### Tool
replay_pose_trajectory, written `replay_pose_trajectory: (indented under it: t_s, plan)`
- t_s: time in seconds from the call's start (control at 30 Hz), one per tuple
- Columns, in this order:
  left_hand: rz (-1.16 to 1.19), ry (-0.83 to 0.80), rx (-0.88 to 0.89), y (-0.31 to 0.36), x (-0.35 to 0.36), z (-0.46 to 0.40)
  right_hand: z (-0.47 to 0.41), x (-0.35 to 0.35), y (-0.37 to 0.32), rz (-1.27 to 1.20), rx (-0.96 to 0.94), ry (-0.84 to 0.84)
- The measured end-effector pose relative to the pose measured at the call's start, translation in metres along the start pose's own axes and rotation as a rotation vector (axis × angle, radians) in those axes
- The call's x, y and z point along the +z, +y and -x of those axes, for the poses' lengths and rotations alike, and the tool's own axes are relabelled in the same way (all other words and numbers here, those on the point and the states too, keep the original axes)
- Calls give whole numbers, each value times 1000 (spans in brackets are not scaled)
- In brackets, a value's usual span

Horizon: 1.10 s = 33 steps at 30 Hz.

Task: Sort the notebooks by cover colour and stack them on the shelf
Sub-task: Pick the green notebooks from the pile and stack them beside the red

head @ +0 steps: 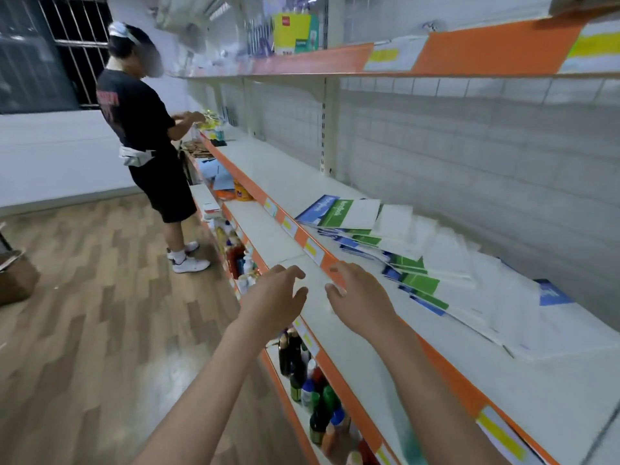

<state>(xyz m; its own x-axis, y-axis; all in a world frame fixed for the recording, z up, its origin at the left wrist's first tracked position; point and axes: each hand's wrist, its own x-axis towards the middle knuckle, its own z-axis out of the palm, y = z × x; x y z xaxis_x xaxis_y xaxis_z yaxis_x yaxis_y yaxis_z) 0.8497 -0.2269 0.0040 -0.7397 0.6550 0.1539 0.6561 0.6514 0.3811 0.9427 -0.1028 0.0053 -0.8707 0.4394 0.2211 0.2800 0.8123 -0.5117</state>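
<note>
Two bare hands reach out in front of the shelves, and neither one holds anything. Far to the left, a cardboard box (16,276) sits on the wooden floor (100,313). A bit further right and far away, another person (147,142) in black clothes and white shoes stands at the shelves with both hands up by some small things there. Nearer, in the middle, the left hand (273,302) hangs in the air with its fingers loosely spread and a little bent. Just below and to the right of it, bottles (312,391) with coloured caps stand packed together on a low shelf. The right hand (360,298) is just beside the left one, with a small gap between them, and its fingers are spread too. Its fingertips (337,270) are at the orange front edge (303,238) of the middle shelf (285,176); I cannot tell if they touch it. To the right of the hands, the notebooks (412,263) lie on that middle shelf in a messy, fanned-out pile. Some covers have green bands and some have blue bands, all mixed up. One blue-marked notebook (553,293) lies at the far right end of the pile. High up, a yellow and green box (295,33) stands on the top shelf (436,58).
</note>
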Motion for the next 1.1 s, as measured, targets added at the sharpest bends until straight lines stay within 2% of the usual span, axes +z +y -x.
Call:
replay_pose_trajectory:
  t_s: [0.23,0.67,0.9,1.1]
  plan:
    - [34,9,102,-20,10,-66,-61,8,7,-39,22,149]
    - [141,-36,251,-15,38,-178,-130,7,38,49,156,188]
    - [102,-118,359,-18,40,-275,-197,6,44,84,286,271]
    - [24,-255,337,-23,53,-339,-244,13,51,118,427,308]
